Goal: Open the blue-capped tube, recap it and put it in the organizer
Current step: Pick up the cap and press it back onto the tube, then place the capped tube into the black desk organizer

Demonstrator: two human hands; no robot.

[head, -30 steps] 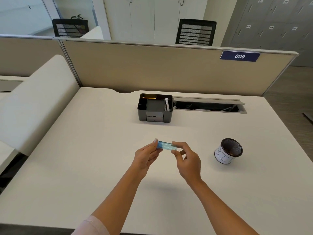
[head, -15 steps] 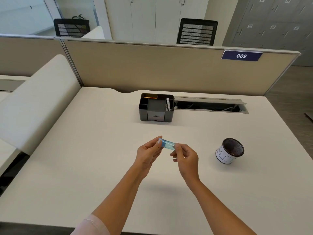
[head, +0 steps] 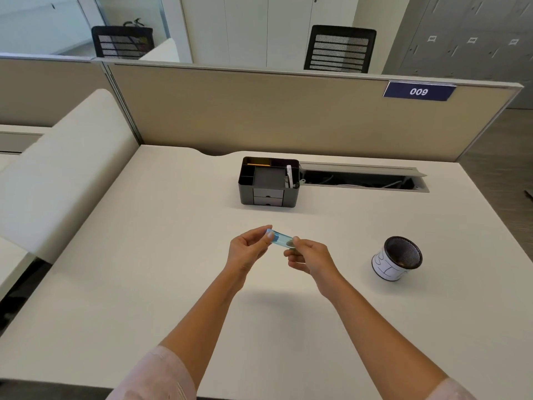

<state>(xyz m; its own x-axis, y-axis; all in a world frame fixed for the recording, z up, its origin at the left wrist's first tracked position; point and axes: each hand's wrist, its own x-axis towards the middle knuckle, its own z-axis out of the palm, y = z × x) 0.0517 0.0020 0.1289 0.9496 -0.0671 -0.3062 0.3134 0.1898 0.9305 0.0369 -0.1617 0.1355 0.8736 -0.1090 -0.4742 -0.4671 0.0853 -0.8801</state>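
Both hands have come a little closer together since a moment ago, and the right fingers now cover more of the tube's right end; the rest of the scene stays as it was. The left hand (head: 248,249) has its grip pinching the left end of the blue-capped tube (head: 281,240), thumb and fingertips pressed on it; the right hand (head: 310,255) has its grip pinching the other end. The tube is held in the air above the counter (head: 144,269), between the two hands; its long axis lies nearly level, left to right, with the left end a little higher and farther from the person. Which end carries the cap I cannot tell. The black organizer (head: 269,183) stands farther back on the counter, well apart from the tube; a dark mesh cup (head: 398,258) with a white band stands to the right.
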